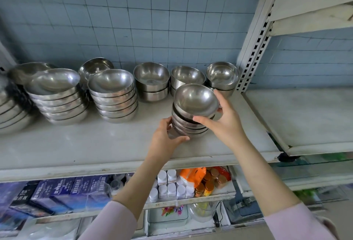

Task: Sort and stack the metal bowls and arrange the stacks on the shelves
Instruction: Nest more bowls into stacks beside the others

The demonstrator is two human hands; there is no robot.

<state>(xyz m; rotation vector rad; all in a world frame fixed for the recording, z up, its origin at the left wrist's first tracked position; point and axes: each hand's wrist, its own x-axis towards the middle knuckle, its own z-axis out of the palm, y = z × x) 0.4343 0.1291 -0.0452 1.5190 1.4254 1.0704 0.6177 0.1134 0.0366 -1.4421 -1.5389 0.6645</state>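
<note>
A stack of several small metal bowls [194,104] leans slightly over the white shelf [95,144], right of centre. My left hand [168,136] grips the stack's bottom bowl from the left. My right hand [223,123] holds the upper bowls from the right, thumb across the front. Behind stand short stacks of deeper bowls [151,81], [186,78], [222,75]. Further left are taller stacks of wide shallow bowls [112,96], [57,96], with one tilted bowl [94,68] behind them.
A perforated white upright [254,45] divides this shelf from a bare shelf [305,117] on the right. Blue tiled wall behind. The lower shelf holds dark blue boxes [63,192], white bottles [172,184] and orange-capped jars [210,182].
</note>
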